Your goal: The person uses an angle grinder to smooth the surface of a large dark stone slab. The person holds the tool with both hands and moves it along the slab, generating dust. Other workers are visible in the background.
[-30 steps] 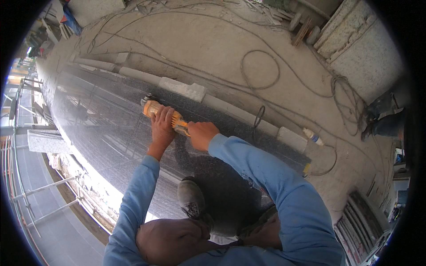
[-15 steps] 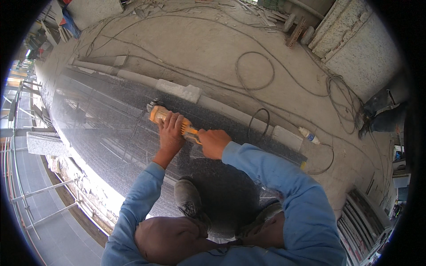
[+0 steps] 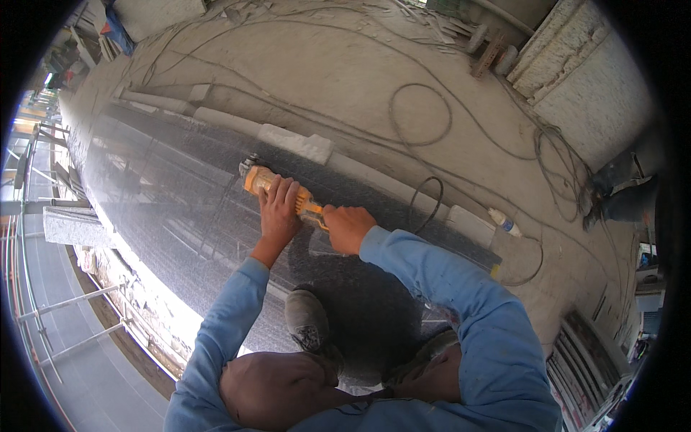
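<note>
Both of my hands grip a yellow angle grinder point(image 3: 305, 204) over a dark, polished stone slab point(image 3: 180, 194). My left hand point(image 3: 279, 210) wraps round the body near the tool's head. My right hand point(image 3: 348, 227) is closed round the rear handle. The grinder's metal head point(image 3: 249, 165) points away to the far left, at the slab's surface; whether its disc touches the stone I cannot tell. My shoe point(image 3: 306, 317) rests on the slab just below my hands.
Pale stone blocks point(image 3: 295, 142) line the slab's far edge. A black cable point(image 3: 437, 205) loops beside the grinder, and more cables cross the dusty floor point(image 3: 324, 65). A white bottle point(image 3: 505, 222) lies at the right. Another person's legs point(image 3: 622, 196) show at the far right.
The view has shifted slightly, so the floor and slab sit a little further right. My hands keep the same grip on the grinder, which has barely moved.
</note>
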Demonstrator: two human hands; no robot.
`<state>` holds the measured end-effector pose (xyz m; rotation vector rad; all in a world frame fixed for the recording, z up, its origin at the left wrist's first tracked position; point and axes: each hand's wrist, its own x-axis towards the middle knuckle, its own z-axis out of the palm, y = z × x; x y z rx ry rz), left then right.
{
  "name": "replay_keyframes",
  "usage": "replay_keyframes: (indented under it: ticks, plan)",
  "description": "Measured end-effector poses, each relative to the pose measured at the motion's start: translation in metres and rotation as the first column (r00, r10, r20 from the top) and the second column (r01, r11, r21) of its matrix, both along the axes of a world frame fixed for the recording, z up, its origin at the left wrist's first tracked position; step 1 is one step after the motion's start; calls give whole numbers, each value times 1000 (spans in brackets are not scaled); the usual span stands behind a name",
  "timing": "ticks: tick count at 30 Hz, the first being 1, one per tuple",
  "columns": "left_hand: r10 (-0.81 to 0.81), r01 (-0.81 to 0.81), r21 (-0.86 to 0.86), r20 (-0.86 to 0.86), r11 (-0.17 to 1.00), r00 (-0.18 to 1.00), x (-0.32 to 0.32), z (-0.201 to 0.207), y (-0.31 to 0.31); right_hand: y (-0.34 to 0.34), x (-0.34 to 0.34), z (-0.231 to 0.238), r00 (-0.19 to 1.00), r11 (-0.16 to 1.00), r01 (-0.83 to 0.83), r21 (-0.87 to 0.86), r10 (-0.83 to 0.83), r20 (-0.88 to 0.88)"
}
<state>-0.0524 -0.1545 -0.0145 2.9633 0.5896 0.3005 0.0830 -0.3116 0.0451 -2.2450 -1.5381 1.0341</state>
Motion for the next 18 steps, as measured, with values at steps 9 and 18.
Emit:
replay_keyframes:
  ticks: [9, 18]
  plan:
    - [11, -12, 39, 35, 999, 999, -5, -15, 22, 19, -4, -9, 1000, 1000, -13, 9, 13, 20]
    - [14, -15, 23, 35, 1000, 999, -4, -20, 45, 40, -5, -25, 1000, 996, 16, 84, -17, 7]
